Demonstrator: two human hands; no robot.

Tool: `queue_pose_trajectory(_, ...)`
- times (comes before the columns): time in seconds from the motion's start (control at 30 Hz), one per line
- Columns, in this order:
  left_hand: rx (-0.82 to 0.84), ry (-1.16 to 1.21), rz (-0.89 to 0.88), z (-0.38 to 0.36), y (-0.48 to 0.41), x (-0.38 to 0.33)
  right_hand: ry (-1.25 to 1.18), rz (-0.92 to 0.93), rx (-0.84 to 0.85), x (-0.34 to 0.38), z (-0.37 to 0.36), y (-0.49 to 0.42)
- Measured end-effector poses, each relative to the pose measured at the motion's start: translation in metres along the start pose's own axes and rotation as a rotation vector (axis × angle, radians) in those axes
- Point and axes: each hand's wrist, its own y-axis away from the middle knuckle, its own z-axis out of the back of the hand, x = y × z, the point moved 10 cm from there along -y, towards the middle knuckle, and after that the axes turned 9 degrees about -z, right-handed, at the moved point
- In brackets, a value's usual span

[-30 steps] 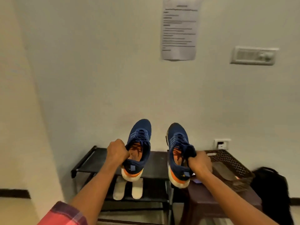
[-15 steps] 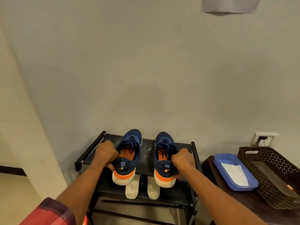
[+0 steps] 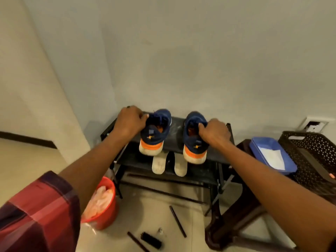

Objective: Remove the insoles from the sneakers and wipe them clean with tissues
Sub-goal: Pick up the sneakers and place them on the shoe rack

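Note:
Two navy sneakers with orange and white heels stand on the top shelf of a black shoe rack, heels toward me. My left hand is closed at the left side of the left sneaker, fingertips on its collar. My right hand hooks its fingers over the collar of the right sneaker. Orange insoles show inside both openings. White tissue lies in a blue tray to the right.
A white pair of shoes sits on the lower shelf. The blue tray rests on a brown stool beside a dark perforated basket. A red bucket stands at the lower left. Loose black rods and a brush lie on the floor.
Both sneakers came down from the air onto the top shelf and now rest there. My view tilted down, so the floor, bucket and stool came into sight.

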Motion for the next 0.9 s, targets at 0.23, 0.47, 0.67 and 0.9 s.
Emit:
queue_pose_trajectory(0.23, -0.159, -0.133, -0.169, 0.051, 0.117, -0.026, 0.071, 0.476, -0.266, 0.057, 0.008, 0.129)
queue_pose_trajectory(0.47, -0.022, -0.156, -0.138, -0.011, 0.229, -0.013, 0.239, 0.678, -0.175, 0.027, -0.089, 0.217)
queue_pose_trajectory(0.67, 0.028, -0.145, -0.124, -0.071, 0.265, 0.003, 0.302, 0.672, -0.018, -0.013, -0.163, 0.233)
queue_pose_trajectory(0.9, 0.359, -0.156, 0.002, -0.229, 0.310, 0.057, 0.461, 0.606, 0.204, -0.081, -0.298, 0.228)
